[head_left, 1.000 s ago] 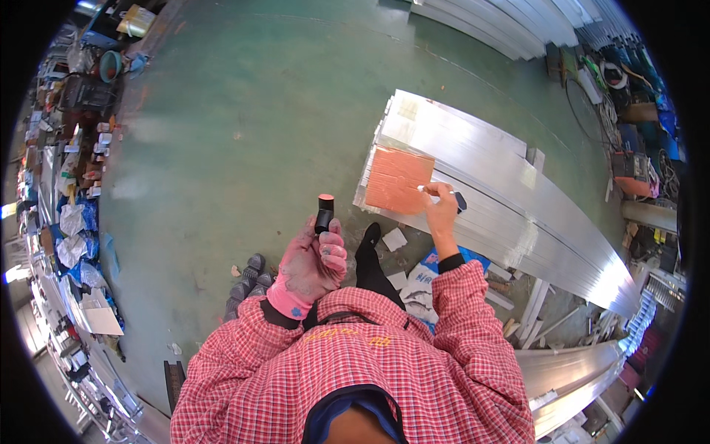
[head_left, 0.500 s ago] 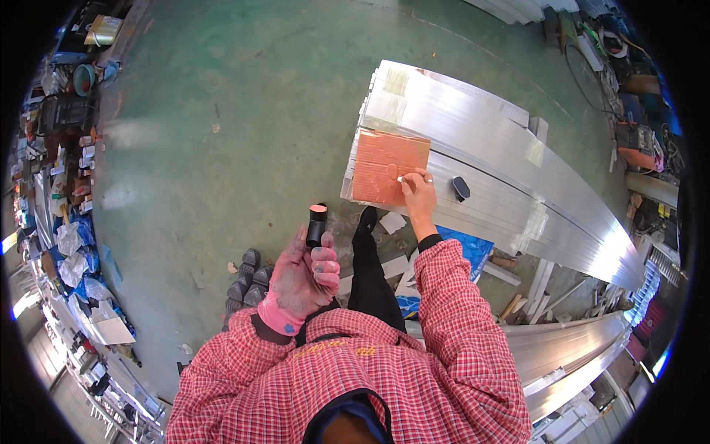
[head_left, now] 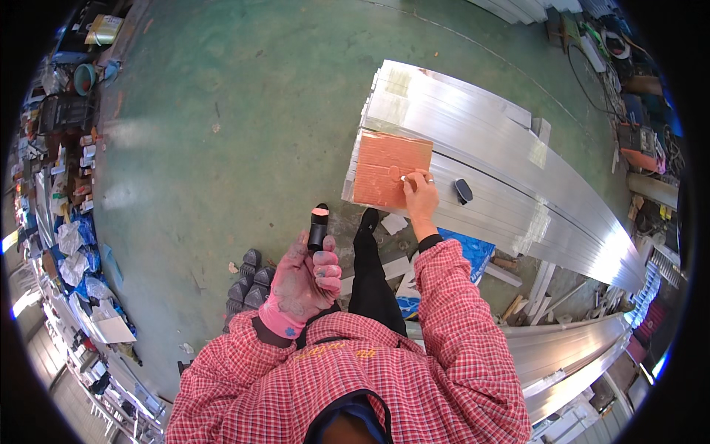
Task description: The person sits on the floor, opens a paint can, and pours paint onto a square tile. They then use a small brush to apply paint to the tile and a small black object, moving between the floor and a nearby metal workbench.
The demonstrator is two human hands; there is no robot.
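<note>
My left hand (head_left: 302, 287), in a stained pink glove, is closed around a short black cylinder (head_left: 318, 237) with a pale orange end, held upright in front of my body. On an orange corrugated cardboard sheet (head_left: 379, 159), my bare right hand (head_left: 421, 198) pinches a small white piece (head_left: 404, 178) between thumb and fingers. Its tip is beside a round outline on the cardboard; I cannot tell whether it touches. The sheet lies at the near left end of the stacked silver metal profiles (head_left: 451, 118). A dark oval piece (head_left: 463, 191) rests on the profiles, right of my right hand.
Dark grey ridged objects (head_left: 248, 285) lie on the green floor (head_left: 200, 96) by my left arm. Under the profiles are a blue printed sheet (head_left: 467, 255) and metal offcuts. Cluttered goods (head_left: 74, 244) line the left side; tools and cables (head_left: 629, 96) crowd the right.
The black cylinder has turned slightly, so its pale end shows less and its side more. My right hand stays at nearly the same place on the cardboard.
</note>
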